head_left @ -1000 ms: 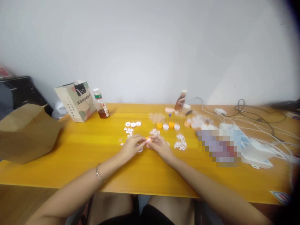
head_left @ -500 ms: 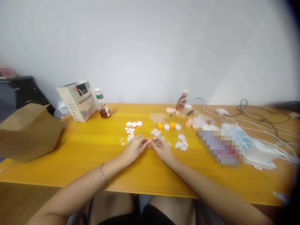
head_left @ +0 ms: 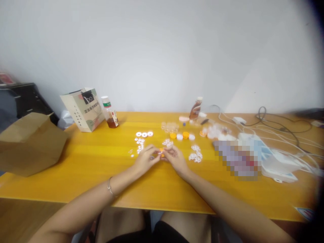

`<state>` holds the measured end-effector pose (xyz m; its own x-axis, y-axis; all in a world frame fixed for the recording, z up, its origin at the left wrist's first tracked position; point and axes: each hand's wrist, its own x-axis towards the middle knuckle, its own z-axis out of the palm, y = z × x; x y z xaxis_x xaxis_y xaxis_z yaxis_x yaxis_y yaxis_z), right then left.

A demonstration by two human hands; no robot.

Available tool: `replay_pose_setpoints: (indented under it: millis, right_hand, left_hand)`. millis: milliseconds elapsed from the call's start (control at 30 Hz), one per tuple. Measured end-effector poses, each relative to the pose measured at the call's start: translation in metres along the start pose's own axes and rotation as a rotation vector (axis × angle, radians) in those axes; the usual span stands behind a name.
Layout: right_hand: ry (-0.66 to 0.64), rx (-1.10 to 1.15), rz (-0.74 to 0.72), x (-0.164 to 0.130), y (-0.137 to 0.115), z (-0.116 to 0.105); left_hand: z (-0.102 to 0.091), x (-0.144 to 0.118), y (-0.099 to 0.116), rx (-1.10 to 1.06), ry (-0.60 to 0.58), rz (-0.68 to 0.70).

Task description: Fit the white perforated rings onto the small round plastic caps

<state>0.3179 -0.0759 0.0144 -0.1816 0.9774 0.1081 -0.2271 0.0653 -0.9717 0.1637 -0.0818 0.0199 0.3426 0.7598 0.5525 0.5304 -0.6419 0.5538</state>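
Observation:
My left hand point(head_left: 146, 158) and my right hand point(head_left: 175, 158) meet fingertip to fingertip over the yellow table point(head_left: 83, 162), both pinching a small orange cap point(head_left: 161, 152) between them. Small white discs point(head_left: 194, 153) lie scattered just right of my right hand. More white pieces point(head_left: 139, 141) lie beyond my left hand, with three white rings point(head_left: 144, 134) in a row behind them. A row of orange and white caps point(head_left: 182, 136) sits further back. A bracelet is on my left wrist.
A paper gift bag point(head_left: 83, 108) and a bottle of brown liquid point(head_left: 109, 112) stand at the back left. A brown paper bag point(head_left: 27, 143) lies at the left edge. A second bottle point(head_left: 196, 108), small clear jars point(head_left: 170, 126), white cables point(head_left: 278, 135) and a white device point(head_left: 277, 165) fill the right.
My hands stay together on the small orange cap, with only slight finger movement. The view has shifted a little; nothing else on the table has moved.

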Motion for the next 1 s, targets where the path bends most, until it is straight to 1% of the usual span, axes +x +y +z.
replay_pose_setpoints:
  millis: [100,267,333,533,633,700,767,800,900,1000]
  right_hand:
    - [0.005,0.008,0.011,0.0,-0.001,-0.001]
    - [0.0,0.017,0.014,0.001,-0.003,-0.003]
    - [-0.014,0.021,0.016,0.0,-0.004,-0.004]
    - [-0.075,-0.026,-0.013,0.001,-0.005,-0.004]
    - [-0.081,-0.064,-0.032,0.003,-0.004,-0.006]
    - [-0.071,-0.079,-0.032,0.005,-0.002,-0.008]
    - [-0.056,-0.091,-0.02,0.006,-0.001,-0.01]
    - [-0.048,-0.098,-0.012,0.007,-0.001,-0.011]
    - [-0.037,-0.118,0.01,0.009,0.001,-0.014]
    - [-0.029,-0.153,0.022,0.01,0.002,-0.015]
  left_hand:
    - [-0.001,0.0,0.0,0.005,-0.007,0.029]
    - [-0.001,-0.001,-0.002,0.081,-0.006,0.145]
    - [-0.002,-0.002,-0.003,0.1,0.002,0.164]
    - [-0.004,-0.002,-0.004,0.055,0.052,0.093]
    - [-0.007,-0.001,-0.003,0.034,0.035,0.048]
    - [-0.012,0.0,-0.002,0.052,0.022,0.001]
    - [-0.02,0.0,-0.001,0.1,-0.032,-0.042]
    - [-0.025,0.0,0.0,0.132,-0.081,-0.052]
    - [-0.037,-0.001,0.0,0.216,-0.249,-0.027]
    - [-0.042,-0.002,-0.003,0.202,-0.38,-0.029]
